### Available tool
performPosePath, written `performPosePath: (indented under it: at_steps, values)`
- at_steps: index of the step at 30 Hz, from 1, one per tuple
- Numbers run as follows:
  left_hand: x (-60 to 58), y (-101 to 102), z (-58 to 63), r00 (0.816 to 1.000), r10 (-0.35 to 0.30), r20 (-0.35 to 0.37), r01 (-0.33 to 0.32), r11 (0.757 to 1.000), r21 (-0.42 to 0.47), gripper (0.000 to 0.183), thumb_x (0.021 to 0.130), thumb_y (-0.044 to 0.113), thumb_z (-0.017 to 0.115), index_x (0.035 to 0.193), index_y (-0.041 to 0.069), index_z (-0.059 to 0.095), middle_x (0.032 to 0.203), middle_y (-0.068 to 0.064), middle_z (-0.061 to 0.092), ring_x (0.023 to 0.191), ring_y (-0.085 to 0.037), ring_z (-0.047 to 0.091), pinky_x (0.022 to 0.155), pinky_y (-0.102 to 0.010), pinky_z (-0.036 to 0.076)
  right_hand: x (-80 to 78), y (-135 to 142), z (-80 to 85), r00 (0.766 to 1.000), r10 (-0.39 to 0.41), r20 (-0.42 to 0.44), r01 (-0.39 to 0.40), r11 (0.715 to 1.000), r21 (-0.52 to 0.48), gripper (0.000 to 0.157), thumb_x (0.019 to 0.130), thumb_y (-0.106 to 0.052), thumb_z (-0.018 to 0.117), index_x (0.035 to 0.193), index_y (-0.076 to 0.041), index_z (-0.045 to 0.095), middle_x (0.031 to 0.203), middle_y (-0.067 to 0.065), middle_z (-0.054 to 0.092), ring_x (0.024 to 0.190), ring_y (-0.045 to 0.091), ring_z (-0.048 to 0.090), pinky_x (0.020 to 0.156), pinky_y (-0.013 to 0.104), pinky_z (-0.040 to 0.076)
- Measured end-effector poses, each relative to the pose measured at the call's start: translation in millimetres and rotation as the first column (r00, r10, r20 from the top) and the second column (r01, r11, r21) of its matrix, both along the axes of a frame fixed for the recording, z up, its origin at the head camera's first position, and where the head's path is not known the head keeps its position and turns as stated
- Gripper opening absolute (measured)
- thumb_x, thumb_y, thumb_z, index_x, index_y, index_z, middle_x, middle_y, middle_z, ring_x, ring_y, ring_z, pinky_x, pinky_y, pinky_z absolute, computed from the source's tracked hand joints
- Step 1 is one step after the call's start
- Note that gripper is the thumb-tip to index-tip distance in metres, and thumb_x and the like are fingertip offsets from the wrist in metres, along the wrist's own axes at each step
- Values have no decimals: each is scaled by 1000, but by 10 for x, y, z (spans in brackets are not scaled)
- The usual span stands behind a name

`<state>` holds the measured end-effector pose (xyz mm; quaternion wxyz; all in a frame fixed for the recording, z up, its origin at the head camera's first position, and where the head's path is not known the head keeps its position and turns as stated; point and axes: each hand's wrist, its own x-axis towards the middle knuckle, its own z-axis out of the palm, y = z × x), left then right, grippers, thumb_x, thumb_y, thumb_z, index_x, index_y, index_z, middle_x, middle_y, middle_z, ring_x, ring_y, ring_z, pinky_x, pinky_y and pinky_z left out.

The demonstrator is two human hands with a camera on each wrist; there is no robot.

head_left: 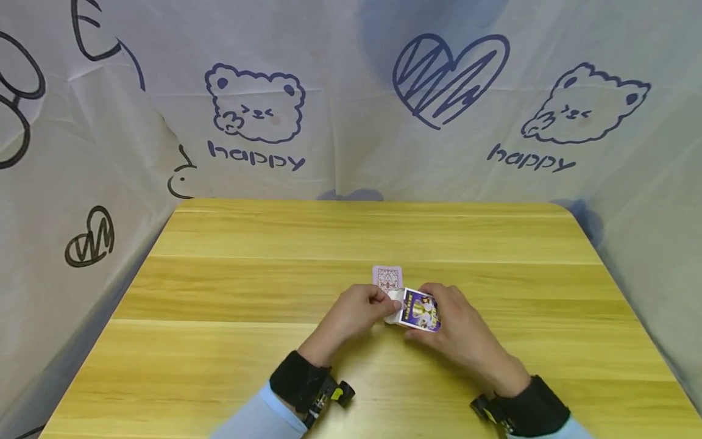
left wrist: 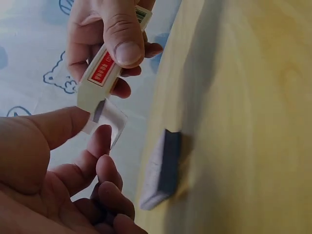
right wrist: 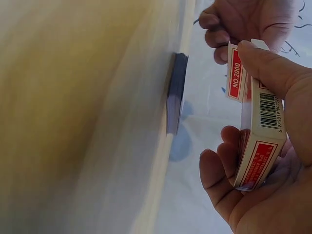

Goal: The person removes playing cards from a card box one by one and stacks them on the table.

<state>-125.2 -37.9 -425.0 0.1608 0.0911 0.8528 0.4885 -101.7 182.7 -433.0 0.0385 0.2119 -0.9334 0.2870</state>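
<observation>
My right hand (head_left: 463, 320) holds a small playing-card box (head_left: 420, 310), its purple printed face turned up in the head view. The right wrist view shows the box's red-and-white edges, a barcode and a raised end flap (right wrist: 235, 73). At the box's opened end, my left hand (head_left: 353, 314) pinches the white flap (head_left: 395, 303) between thumb and forefinger. Its other fingers curl below in the left wrist view. Just beyond both hands, a deck of playing cards (head_left: 388, 277) lies squared on the table, a red-patterned back on top, its near part hidden behind the left hand and box.
The wooden table (head_left: 247, 274) stretches around the hands, its back edge meeting a white cloth (head_left: 351, 122) with drawn bears and hearts. Cloth also hangs at the left and right. A black wrist camera strap (head_left: 300, 381) wraps the left wrist, another strap (head_left: 532, 408) the right.
</observation>
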Motion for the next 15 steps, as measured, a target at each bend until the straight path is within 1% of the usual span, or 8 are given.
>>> performPosePath:
  at_steps: [3,6,11,15]
  values:
    - [36,-28,-64,999,2,33,-3,1000,14,26,86,40,70,78,16,65,71,3,58,60,-14,48,52,-27,37,17,-38,-25,999,32,-19,-32,999,0,81,67,-47,85,128,-11,47,105,3,54,87,13,49,69,32,49]
    - [53,-43,-106,999,-5,53,3,1000,31,24,86,36,70,76,15,64,72,3,59,62,-14,48,53,-27,37,24,-67,-55,997,59,-46,-59,998,2,82,66,-47,85,128,-11,47,106,1,55,88,12,49,70,32,49]
    - [60,-44,-127,997,1,71,-6,998,65,21,86,29,71,75,13,64,73,2,59,63,-15,48,54,-28,37,22,-91,-83,994,76,-79,-75,997,9,83,66,-48,85,129,-11,46,108,1,56,89,11,48,71,32,49]
    - [55,-47,-133,995,11,94,-21,994,104,19,86,27,71,76,12,65,75,1,59,65,-16,48,55,-29,37,24,-93,-75,995,71,-68,-70,997,15,83,67,-49,84,129,-11,46,109,1,56,90,11,48,72,32,49]
